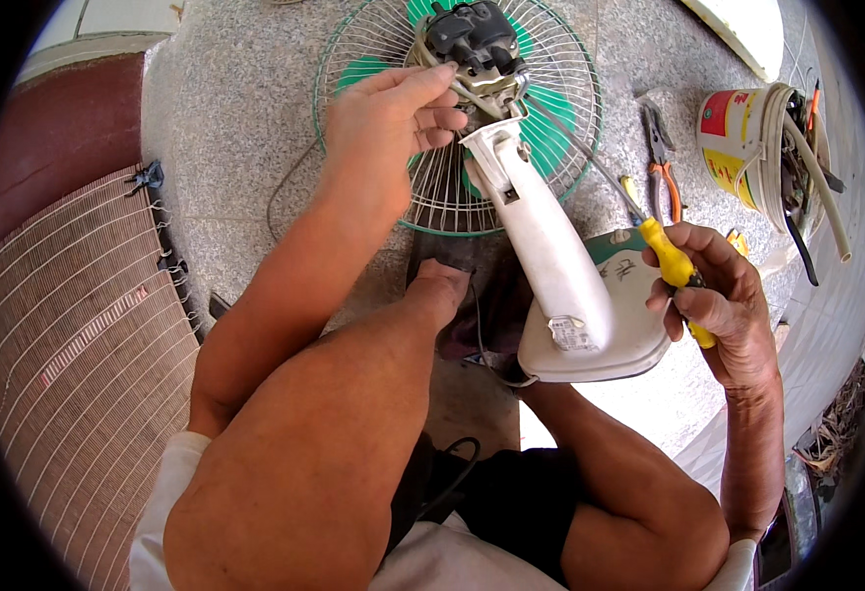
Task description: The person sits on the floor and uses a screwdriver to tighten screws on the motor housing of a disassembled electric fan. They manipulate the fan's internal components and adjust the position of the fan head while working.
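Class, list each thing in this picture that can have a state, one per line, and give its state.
Fan: lying down, motor housing off, motor bare.
Fan guard: fitted, flat on the floor.
Screwdriver: gripped in right hand, tip at the motor.
Left hand: fingers resting on the motor.
Pliers: on the floor, unused, jaws closed.
Bucket: tipped on its side, tools inside.

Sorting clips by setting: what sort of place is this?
Probably an informal home repair spot on the ground: speckled stone floor, woven brown mat, and a paint bucket of tools beside a dismantled green fan.
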